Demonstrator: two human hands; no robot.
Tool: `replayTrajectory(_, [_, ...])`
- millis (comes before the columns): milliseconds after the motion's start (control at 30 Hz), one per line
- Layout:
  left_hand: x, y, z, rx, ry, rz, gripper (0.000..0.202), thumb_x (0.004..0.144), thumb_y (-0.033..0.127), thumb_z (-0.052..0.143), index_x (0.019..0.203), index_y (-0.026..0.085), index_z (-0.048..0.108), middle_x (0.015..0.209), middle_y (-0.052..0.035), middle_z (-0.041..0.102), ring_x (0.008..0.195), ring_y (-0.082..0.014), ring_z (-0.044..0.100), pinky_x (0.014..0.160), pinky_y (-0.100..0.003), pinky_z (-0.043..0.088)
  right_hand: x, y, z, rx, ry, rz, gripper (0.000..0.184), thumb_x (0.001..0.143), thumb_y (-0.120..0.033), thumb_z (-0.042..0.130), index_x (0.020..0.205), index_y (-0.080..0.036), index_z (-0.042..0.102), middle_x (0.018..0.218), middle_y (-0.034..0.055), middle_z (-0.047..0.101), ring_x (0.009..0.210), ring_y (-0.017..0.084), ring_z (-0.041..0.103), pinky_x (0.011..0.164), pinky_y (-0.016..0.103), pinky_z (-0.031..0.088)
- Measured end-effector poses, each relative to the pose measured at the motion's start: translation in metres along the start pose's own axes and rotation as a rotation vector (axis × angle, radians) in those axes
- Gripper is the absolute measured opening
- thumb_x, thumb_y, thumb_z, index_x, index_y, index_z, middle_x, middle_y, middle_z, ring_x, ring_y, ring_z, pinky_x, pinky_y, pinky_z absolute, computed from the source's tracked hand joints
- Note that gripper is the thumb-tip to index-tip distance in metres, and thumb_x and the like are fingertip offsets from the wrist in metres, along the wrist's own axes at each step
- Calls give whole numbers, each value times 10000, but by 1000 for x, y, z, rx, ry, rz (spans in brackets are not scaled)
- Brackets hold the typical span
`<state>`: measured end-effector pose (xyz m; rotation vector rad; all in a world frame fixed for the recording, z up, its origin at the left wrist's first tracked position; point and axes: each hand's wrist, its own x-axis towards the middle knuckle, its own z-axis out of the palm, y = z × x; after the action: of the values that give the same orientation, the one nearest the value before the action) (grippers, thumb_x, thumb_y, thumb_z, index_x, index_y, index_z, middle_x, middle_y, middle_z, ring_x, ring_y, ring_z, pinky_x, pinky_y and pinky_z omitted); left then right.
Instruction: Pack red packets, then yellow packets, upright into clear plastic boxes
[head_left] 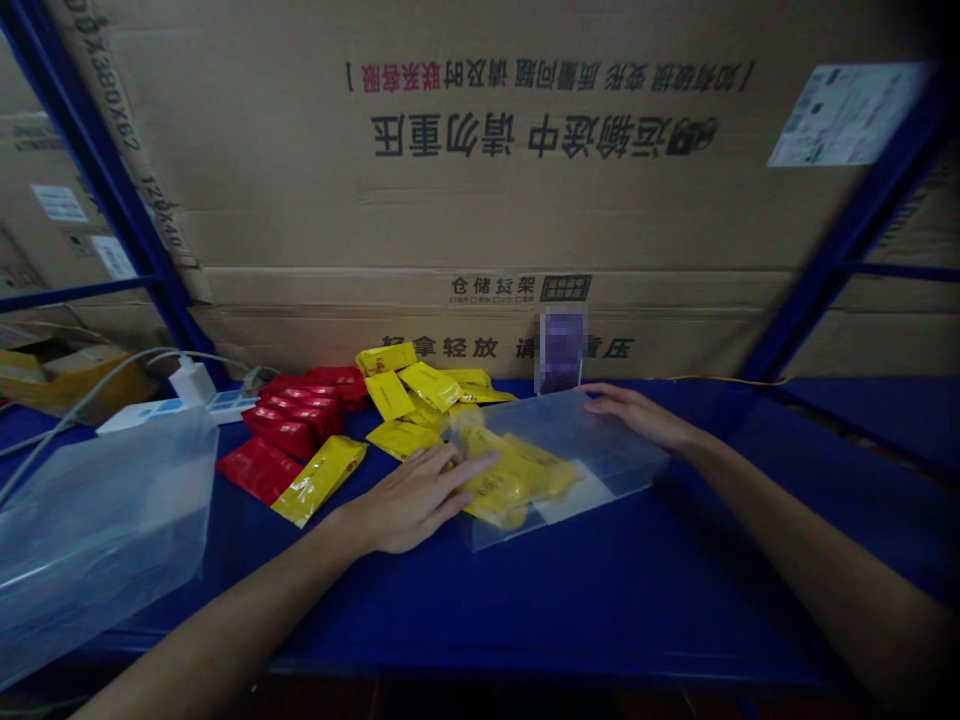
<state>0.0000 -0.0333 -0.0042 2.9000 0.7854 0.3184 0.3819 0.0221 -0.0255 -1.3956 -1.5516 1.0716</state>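
Left hand (405,500) open, fingers flat on clear plastic sleeve (600,470) holding yellow sachets (502,483); right hand (637,415) open on sleeve's far edge; loose red sachets (281,420) beyond left fingers.

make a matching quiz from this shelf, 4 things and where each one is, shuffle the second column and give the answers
Things:
1. left hand
2. right hand
3. red packets
4. white power strip

Places:
A. partly behind the clear plastic bag
B. lying on the far edge of the clear plastic box
C. in a heap on the blue steel shelf, beside the loose yellow packets
D. reaching over the left end of the box

Right pairs: 1-D, 2-B, 3-C, 4-A
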Motion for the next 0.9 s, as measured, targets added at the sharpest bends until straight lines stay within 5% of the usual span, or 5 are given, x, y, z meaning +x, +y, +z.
replayTrajectory(300, [36, 7, 1, 161, -22, 108, 594, 963, 338, 416, 1498, 255, 171, 1263, -130, 456, 1101, -261, 494, 959, -416, 433, 5, 5, 1, -1, 29, -39, 379, 793, -372, 623, 1162, -287, 614, 1009, 25, 725, 887, 232, 688, 826, 418, 544])
replayTrajectory(433, [50, 9, 10, 256, 49, 203, 584, 923, 291, 482, 1458, 245, 254, 1498, -145, 246, 1353, -330, 292, 1082, -504, 311, 8, 7, 0, -35, 28, -66, 384, 801, -382, 628, 1175, -298, 622, 1091, 25, 711, 976, 246, 667, 896, 429, 519])
replayTrajectory(567, [65, 12, 13, 244, 41, 268, 683, 910, 331, 499, 1490, 207, 160, 1568, -162, 72, 1440, -337, 89, 1144, -505, 211, 11, 8, 0, -56, 39, -93, 362, 803, -380, 626, 1156, -301, 631, 1120, 15, 700, 1037, 255, 641, 953, 447, 486])
replayTrajectory(800, [119, 28, 24, 144, -1, 165, 690, 932, 610, 373, 1481, 218, 229, 1470, -183, 340, 1286, -364, 397, 1042, -561, 324, 9, 4, 2, -116, 41, -138, 378, 820, -370, 615, 1188, -281, 604, 1167, 24, 678, 1094, 266, 608, 1008, 503, 427])
replayTrajectory(900, [140, 29, 32, 111, 20, 154, 771, 872, 672, 443, 1470, 219, 264, 1425, -189, 397, 1280, -390, 386, 1010, -600, 334, 7, 2, 3, -111, 29, -159, 355, 824, -349, 611, 1173, -282, 606, 1179, 25, 675, 1114, 267, 596, 1020, 496, 416])
